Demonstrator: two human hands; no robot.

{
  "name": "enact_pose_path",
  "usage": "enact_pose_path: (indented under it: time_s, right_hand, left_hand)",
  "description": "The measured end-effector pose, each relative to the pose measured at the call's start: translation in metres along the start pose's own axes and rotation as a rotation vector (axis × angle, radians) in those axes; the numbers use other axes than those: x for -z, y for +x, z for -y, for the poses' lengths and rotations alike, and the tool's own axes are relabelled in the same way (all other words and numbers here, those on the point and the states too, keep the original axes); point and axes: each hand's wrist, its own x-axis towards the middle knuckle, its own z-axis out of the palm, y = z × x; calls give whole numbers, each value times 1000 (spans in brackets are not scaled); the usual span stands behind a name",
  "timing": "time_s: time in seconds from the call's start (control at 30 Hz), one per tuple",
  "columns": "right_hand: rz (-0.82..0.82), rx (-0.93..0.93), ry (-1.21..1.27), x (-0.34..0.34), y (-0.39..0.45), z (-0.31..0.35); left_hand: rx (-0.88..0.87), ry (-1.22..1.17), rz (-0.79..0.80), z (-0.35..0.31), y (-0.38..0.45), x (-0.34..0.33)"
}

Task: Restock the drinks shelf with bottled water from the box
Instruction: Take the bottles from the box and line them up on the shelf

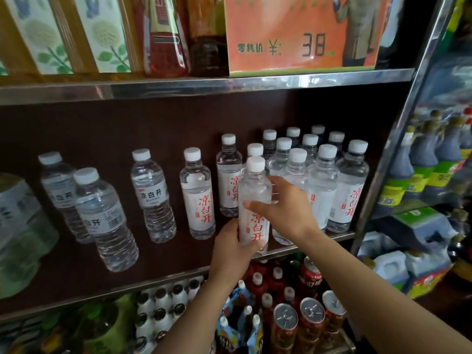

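One water bottle point(253, 203) with a white cap and red lettering is held upright just above the front edge of the drinks shelf point(178, 273), right of its middle. It is gripped near the base by the left hand point(233, 249), while the right hand point(282, 204) is wrapped around its middle. To the right, near the shelf's right end, about a dozen like bottles point(332, 180) are packed in rows. To the left, five bottles point(153, 192) are spread apart. Red cans point(310, 320) are stood on the shelf below.
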Motion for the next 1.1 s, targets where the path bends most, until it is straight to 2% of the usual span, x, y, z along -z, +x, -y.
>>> enact_pose_path:
  time_s: [0.1,0.3,0.43,0.6,0.67,0.73,0.8,1.0,1.1]
  right_hand:
    - [3,13,-99,-1,7,2]
    - [17,32,-483,0,15,19]
    - [2,43,-527,-9,20,17]
    - [-25,60,-556,-17,23,10]
    - [-21,71,-551,-17,21,9]
    - [-28,79,-529,-16,19,9]
    - [-25,81,-522,-15,18,9]
    - [-15,78,-481,-13,14,7]
    - [12,89,-501,-15,11,2]
  left_hand:
    - [20,-13,-3,1,8,-3]
    - [63,38,-78,1,25,-12]
    - [35,86,-134,-5,32,-16]
    - [7,131,-112,-3,34,-14]
    - [86,-49,-54,-8,35,-14]
    - [259,-379,-25,-17,38,-15]
    - [393,-598,-81,-16,51,-16]
    - [389,-682,-156,32,75,-31]
    - [310,-618,-137,7,55,-24]
